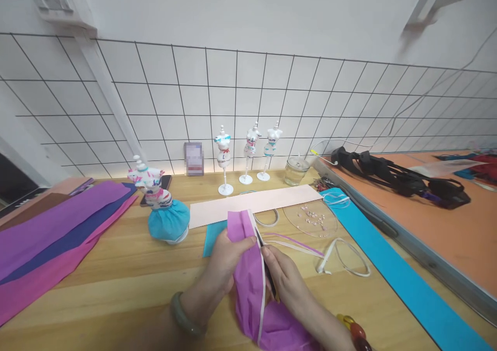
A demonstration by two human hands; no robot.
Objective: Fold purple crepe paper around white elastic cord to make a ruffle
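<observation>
Purple fabric [248, 289] with a white strip along its edge hangs over the front of the wooden table. My left hand [229, 258] is closed on its upper part, thumb on top near the white strip. Against the strip's right side, my right hand [283, 273] is closed round a dark, slender tool [268, 276], whose tip points up along the fabric edge; its exact kind is partly hidden by the fingers. Behind the hands lie a pale pink strip [217, 209] and a piece of blue fabric [212, 237].
A mannequin in a blue skirt [169, 220] stands left of the hands, three small mannequins [224, 157] behind. Coloured fabrics [62, 227] lie at left. A glass [295, 171], beads [313, 217], white ribbon [330, 252] and a long blue strip [399, 273] are at right.
</observation>
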